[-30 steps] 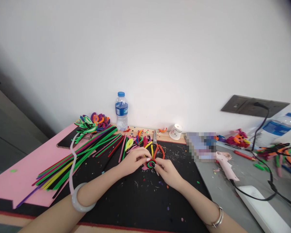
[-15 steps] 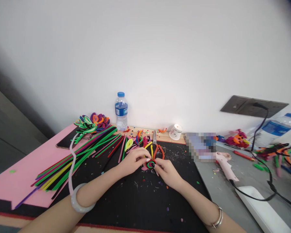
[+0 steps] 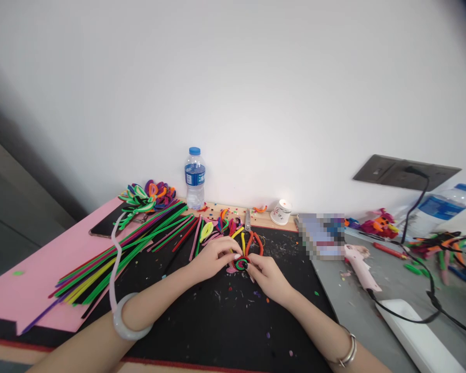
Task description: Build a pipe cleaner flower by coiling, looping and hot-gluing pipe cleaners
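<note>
My fingers (image 3: 237, 255) of the left hand (image 3: 213, 257) and those of my right hand (image 3: 270, 277) are pinched shut on the same small coil (image 3: 241, 263) of red, green and black pipe cleaner, which sits between the two sets of fingertips, just above the black mat (image 3: 225, 316). Against the pictures from a moment ago almost nothing has moved: both hands keep the same grip in the same spot, and only the view has drifted a little.

The mat lies on the table (image 3: 252, 217) against a plain white wall (image 3: 233, 83), with a pink foam sheet (image 3: 34, 280) well to the left of my fingers and a grey surface (image 3: 357, 305) off to the right.

Just beyond my fingertips lie orange-handled pliers (image 3: 253, 239). A fan of straight pipe cleaners (image 3: 124, 248) spreads away to the left, with a bunch of finished loops (image 3: 147, 196) at its far end. A water bottle (image 3: 194, 178) and a tape roll (image 3: 281, 211) stand by the wall beyond my fingers. A pink glue gun (image 3: 359, 267) lies to the right, its black cord (image 3: 407, 316) trailing on. Nothing covers the coil but my own fingertips.
</note>
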`<state>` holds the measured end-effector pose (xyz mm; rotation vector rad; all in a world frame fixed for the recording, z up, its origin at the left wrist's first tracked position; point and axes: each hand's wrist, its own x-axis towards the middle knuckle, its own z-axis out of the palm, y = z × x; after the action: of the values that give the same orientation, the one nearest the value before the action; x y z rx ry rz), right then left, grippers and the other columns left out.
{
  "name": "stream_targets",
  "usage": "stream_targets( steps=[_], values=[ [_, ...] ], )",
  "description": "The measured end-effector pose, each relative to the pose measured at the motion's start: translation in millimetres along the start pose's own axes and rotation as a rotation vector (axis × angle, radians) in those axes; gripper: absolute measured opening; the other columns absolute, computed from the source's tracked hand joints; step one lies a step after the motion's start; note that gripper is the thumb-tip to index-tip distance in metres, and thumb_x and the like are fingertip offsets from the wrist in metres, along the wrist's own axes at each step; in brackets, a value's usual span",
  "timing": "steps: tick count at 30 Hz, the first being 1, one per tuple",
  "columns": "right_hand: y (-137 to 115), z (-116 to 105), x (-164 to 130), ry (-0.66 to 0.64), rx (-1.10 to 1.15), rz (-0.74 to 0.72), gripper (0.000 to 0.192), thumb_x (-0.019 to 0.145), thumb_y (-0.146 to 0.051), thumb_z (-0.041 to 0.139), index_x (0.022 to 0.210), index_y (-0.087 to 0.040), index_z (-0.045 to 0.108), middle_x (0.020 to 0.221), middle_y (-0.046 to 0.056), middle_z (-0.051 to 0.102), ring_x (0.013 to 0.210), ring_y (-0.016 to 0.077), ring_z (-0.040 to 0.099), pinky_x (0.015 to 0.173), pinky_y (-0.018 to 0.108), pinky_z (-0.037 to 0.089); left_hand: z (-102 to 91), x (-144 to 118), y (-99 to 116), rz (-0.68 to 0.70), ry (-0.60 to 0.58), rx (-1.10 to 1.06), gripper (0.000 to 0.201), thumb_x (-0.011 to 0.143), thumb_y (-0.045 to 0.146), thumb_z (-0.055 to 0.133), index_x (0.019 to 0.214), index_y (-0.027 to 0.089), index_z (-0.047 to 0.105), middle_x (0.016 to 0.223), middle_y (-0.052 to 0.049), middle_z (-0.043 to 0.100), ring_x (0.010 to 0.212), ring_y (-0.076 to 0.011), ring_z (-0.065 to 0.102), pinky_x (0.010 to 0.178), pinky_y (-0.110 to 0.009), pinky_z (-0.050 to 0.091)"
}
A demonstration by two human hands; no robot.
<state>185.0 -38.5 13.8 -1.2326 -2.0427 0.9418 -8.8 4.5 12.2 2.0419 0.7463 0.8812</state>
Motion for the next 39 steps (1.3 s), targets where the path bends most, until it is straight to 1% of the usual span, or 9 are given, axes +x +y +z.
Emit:
stream_targets(
  steps=[9, 15, 24, 33, 39],
  values=[
    [1.2, -0.4, 0.0, -0.003, -0.018, -0.005, 0.027, 0.088, -0.020, 0.041, 0.061, -0.018, 0.041, 0.053, -0.004, 0.047, 0.049, 0.0089, 0.043, 0.052, 0.019, 0.032, -1.8, -0.2, -1.2, 0.006, -0.011, -0.007, 0.018, 0.083, 0.012, 0.049, 0.089, 0.017, 0.064, 0.092, -0.005, 0.060, 0.080, -0.0141, 0.057, 0.063, -0.021, 0.047],
    [2.4, 0.3, 0.0, -0.001, 0.006, 0.002, 0.027, 0.088, -0.022, 0.041, 0.062, -0.018, 0.040, 0.053, -0.004, 0.046, 0.049, 0.0086, 0.042, 0.051, 0.019, 0.031, -3.4, 0.5, 2.1, -0.018, -0.025, 0.019, 0.017, 0.082, 0.012, 0.049, 0.088, 0.017, 0.065, 0.091, -0.004, 0.060, 0.082, -0.0147, 0.057, 0.070, -0.024, 0.048],
    [1.8, -0.1, -0.3, 0.003, -0.007, -0.012, 0.025, 0.086, -0.017, 0.041, 0.061, -0.018, 0.041, 0.052, -0.004, 0.047, 0.048, 0.0086, 0.043, 0.051, 0.019, 0.032, -3.7, 0.5, 1.4, -0.014, -0.021, 0.028, 0.016, 0.083, 0.014, 0.050, 0.088, 0.018, 0.065, 0.092, -0.004, 0.061, 0.085, -0.0156, 0.058, 0.078, -0.027, 0.047],
    [1.8, -0.2, -0.1, -0.001, -0.012, 0.001, 0.026, 0.087, -0.020, 0.041, 0.061, -0.018, 0.042, 0.053, -0.004, 0.047, 0.049, 0.0088, 0.043, 0.051, 0.019, 0.032, -2.7, 0.3, 0.2, -0.016, -0.023, 0.001, 0.016, 0.083, 0.014, 0.049, 0.088, 0.018, 0.065, 0.091, -0.004, 0.061, 0.083, -0.0150, 0.057, 0.074, -0.025, 0.047],
    [1.0, -0.6, 0.0, -0.004, 0.005, -0.001, 0.027, 0.088, -0.022, 0.041, 0.061, -0.018, 0.042, 0.053, -0.004, 0.047, 0.049, 0.0089, 0.043, 0.051, 0.019, 0.032, -2.6, 0.2, -1.1, -0.046, -0.050, -0.052, 0.016, 0.084, 0.018, 0.049, 0.090, 0.017, 0.064, 0.092, -0.005, 0.058, 0.069, -0.0113, 0.056, 0.060, -0.021, 0.048]
  ],
)
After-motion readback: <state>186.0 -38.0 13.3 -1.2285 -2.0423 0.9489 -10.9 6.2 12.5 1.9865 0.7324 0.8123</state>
